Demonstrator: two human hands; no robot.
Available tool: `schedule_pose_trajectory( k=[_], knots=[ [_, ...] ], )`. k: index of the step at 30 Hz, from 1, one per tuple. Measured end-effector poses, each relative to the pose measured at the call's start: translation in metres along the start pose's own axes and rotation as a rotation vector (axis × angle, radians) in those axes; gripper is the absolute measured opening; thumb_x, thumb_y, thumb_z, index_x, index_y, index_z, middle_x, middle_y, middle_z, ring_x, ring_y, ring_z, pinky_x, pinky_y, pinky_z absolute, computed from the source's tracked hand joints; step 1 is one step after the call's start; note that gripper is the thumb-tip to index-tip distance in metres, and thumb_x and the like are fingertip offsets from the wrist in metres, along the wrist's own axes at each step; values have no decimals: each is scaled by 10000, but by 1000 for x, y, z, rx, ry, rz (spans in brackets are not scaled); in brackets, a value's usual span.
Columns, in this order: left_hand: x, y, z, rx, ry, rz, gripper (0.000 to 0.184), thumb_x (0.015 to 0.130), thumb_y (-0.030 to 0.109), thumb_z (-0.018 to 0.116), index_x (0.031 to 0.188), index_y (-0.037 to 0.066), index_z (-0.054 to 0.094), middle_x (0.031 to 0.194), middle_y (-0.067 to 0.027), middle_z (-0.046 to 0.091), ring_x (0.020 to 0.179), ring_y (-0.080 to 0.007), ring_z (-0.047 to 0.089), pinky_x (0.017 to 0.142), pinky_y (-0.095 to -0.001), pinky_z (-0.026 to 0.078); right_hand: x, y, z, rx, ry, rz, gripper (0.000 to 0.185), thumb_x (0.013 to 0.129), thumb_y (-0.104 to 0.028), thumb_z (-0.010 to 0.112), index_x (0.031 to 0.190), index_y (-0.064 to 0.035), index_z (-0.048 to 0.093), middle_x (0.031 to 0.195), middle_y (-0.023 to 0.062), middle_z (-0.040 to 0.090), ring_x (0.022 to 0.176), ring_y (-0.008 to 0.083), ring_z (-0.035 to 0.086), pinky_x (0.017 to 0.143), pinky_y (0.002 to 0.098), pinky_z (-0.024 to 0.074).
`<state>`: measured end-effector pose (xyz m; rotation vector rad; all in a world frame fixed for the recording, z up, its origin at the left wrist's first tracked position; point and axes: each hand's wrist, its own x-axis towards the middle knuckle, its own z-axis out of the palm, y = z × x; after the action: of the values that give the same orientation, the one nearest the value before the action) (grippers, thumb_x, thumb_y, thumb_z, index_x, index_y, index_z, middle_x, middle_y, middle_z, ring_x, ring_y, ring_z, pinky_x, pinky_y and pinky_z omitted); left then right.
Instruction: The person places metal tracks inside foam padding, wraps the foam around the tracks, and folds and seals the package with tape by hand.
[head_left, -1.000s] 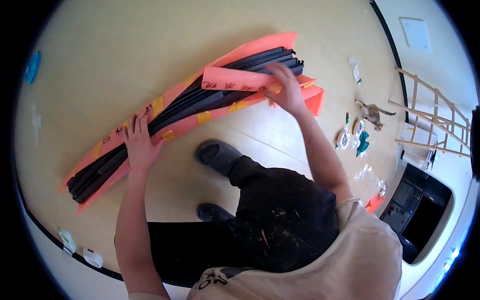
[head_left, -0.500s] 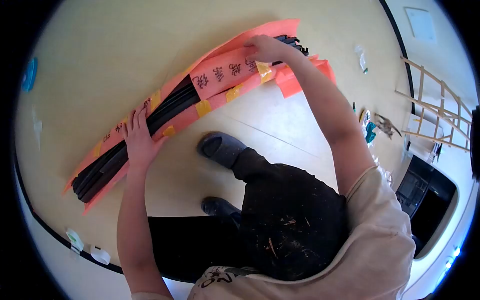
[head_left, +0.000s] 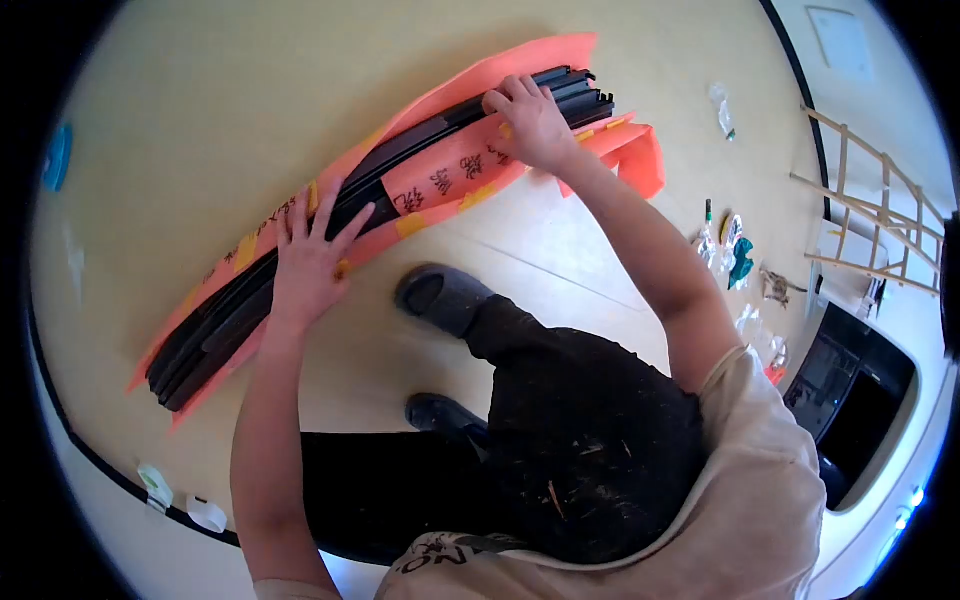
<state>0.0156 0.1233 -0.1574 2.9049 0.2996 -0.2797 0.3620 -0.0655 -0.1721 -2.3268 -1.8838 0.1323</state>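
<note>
A long bundle of black strips point(head_left: 215, 318) lies diagonally on the floor, partly wrapped in pink foam sheet point(head_left: 470, 72) with yellow tape and dark handwriting. My left hand point(head_left: 312, 262) rests on the middle of the bundle, fingers spread across the strips and the foam. Toward the upper right end, my right hand point(head_left: 532, 122) lies over the strips and the written foam flap point(head_left: 440, 177), its fingers bent. Whether those fingers grip the flap's edge is hard to see. Black strip ends stick out at both ends of the foam.
A cat point(head_left: 776, 287) is on the floor at the right, near a green item point(head_left: 741, 262) and clear plastic pieces. Beyond stands a wooden rack point(head_left: 880, 215). Tape rolls point(head_left: 206, 514) lie at the lower left, and a blue round object point(head_left: 57, 158) at the far left. My shoes are below the bundle.
My left hand has slid up and right along the bundle, its fingers spreading. My right hand moved from the flap's right end toward its upper edge. The flap now sits lower, exposing more strips.
</note>
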Motion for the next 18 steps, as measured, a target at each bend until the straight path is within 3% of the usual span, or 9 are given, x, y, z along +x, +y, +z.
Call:
schedule_pose_trajectory(
  k=[3, 5, 6, 9, 10, 12, 14, 16, 18],
  knots=[
    [16, 15, -8, -47, -77, 51, 1074, 682, 216, 867, 1593, 405, 331, 1720, -68, 158, 1538, -441, 215, 1190, -689, 259, -12, -6, 9, 123, -115, 182, 361, 744, -233, 836, 1044, -105, 681, 945, 132, 639, 994, 351, 633, 883, 444, 536],
    [25, 25, -6, -59, -72, 6, 1079, 681, 220, 870, 1593, 413, 327, 1720, -39, 163, 1550, -437, 189, 1169, -727, 273, -21, -18, 14, 303, -286, 579, 249, 795, -227, 800, 950, -62, 697, 929, 170, 654, 933, 363, 644, 844, 460, 541],
    [27, 26, -6, -63, -65, 10, 1079, 681, 220, 870, 1593, 413, 327, 1720, -39, 163, 1550, -437, 189, 1169, -727, 273, -29, -20, 22, 294, -284, 581, 249, 795, -227, 800, 950, -62, 697, 929, 170, 654, 933, 363, 644, 844, 460, 541],
    [32, 32, -6, -54, -137, -19, 1074, 682, 218, 870, 1591, 411, 330, 1719, -3, 168, 1555, -431, 182, 1144, -759, 284, -56, -24, 27, 284, 282, 212, 186, 897, -190, 712, 894, -5, 687, 898, 195, 673, 825, 357, 666, 717, 436, 553],
    [32, 31, -6, -43, -141, -22, 1071, 686, 218, 868, 1591, 409, 330, 1716, 12, 174, 1556, -427, 179, 1145, -762, 280, -70, -34, 20, 273, 283, 219, 186, 897, -190, 712, 894, -5, 687, 898, 195, 673, 825, 357, 666, 717, 436, 553],
    [30, 30, -3, -36, -141, -20, 1067, 689, 218, 867, 1591, 407, 330, 1714, 28, 180, 1558, -424, 175, 1146, -765, 276, -112, -58, 11, 529, 477, 636, 190, 943, -192, 678, 921, -3, 671, 868, 157, 664, 804, 287, 669, 702, 389, 544],
    [30, 30, 1, -47, -98, -27, 1067, 692, 213, 866, 1593, 403, 327, 1711, 34, 189, 1561, -422, 164, 1149, -769, 265, -170, -51, 35, 687, 386, 1204, 201, 971, -227, 661, 928, -31, 652, 883, 91, 664, 786, 211, 657, 681, 341, 531],
    [30, 30, -2, -53, -107, -24, 1067, 692, 211, 866, 1594, 398, 327, 1710, 31, 192, 1561, -422, 162, 1149, -771, 262, -202, -40, 60, 1153, 595, 1634, 253, 981, -315, 664, 954, -65, 633, 926, 45, 674, 816, 183, 652, 721, 353, 533],
    [32, 31, -4, -58, -120, -30, 1067, 692, 209, 866, 1595, 393, 328, 1709, 28, 195, 1561, -421, 160, 1148, -773, 260, -202, -18, 70, 1528, 648, 1705, 351, 978, -428, 661, 1075, -95, 608, 1032, 49, 680, 972, 187, 645, 886, 407, 518]
  ],
)
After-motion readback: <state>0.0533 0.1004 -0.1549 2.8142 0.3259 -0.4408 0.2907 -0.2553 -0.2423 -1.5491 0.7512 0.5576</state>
